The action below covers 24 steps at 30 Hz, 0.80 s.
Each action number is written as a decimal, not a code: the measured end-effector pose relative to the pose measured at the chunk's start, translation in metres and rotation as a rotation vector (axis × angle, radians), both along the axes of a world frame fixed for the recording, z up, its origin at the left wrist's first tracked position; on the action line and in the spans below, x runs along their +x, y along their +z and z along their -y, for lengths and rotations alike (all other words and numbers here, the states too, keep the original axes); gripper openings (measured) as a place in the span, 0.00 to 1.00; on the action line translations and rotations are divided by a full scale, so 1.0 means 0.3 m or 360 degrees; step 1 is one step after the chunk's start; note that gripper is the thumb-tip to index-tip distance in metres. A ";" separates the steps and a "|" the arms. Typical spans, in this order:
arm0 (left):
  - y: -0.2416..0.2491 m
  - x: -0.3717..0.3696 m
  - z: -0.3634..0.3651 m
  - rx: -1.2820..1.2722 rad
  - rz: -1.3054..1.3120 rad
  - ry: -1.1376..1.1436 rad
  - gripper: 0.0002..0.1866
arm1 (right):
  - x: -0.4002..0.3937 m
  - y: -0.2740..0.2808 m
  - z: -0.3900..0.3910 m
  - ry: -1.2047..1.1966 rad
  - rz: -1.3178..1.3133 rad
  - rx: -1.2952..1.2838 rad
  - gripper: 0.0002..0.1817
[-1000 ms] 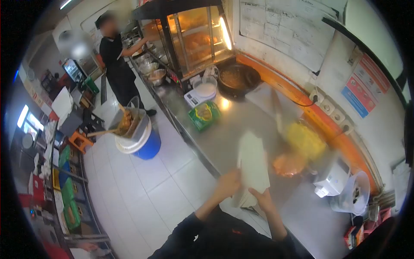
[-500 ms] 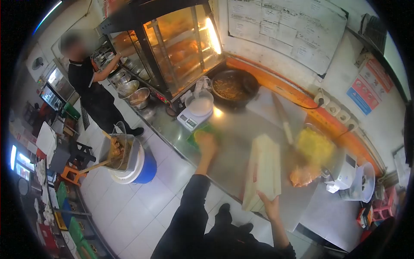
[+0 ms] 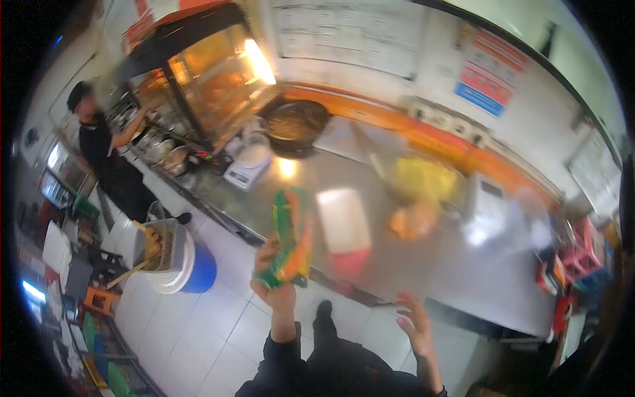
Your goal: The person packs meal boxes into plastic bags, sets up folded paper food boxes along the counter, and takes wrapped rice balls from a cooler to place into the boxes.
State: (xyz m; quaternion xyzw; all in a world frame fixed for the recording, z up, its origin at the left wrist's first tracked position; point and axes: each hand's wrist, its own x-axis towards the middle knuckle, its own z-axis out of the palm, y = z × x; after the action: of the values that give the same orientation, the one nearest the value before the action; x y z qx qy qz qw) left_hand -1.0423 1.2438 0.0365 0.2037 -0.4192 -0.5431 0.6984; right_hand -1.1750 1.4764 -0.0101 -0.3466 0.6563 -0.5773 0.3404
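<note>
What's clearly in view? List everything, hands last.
Counter: 1, grey, centre
Warmer: 1, black, upper left
Pan: 1, black, beside warmer
Scale: 1, white, left of pan
Pack: 1, white and red, counter's near edge
Bundles: 2, yellow and orange, right of pan
Bucket: 1, blue, lower left
Tub: 1, clear, on bucket
Co-worker: 1, dark clothes, beyond bucket
Whiteboard: 1, white, above pan
Poster: 1, red and blue, upper right
Packet: 1, green, left of pack
Left hand: 1, bare, around packet
Right hand: 1, bare, lower right
</note>
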 end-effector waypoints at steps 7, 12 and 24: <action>-0.137 -0.290 -0.859 -0.0763 0.0379 -0.0997 0.05 | 0.051 0.135 -0.624 -0.0121 0.0079 -0.0361 0.50; -0.242 -0.442 -1.321 -0.1179 0.0534 -0.1316 0.06 | -0.035 0.144 -0.939 -0.0888 0.0022 -0.0262 0.41; -0.289 -1.267 -1.976 -0.1268 0.1032 -0.2119 0.12 | -0.852 -0.024 -1.956 -0.2065 -0.0127 -0.0089 0.10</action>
State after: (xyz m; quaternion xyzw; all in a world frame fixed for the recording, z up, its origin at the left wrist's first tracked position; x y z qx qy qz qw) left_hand -1.4223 1.8365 -0.0503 -0.2020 -0.7922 -0.5677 0.0968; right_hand -1.4305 2.0631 -0.0171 0.0901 0.7292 -0.6692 -0.1112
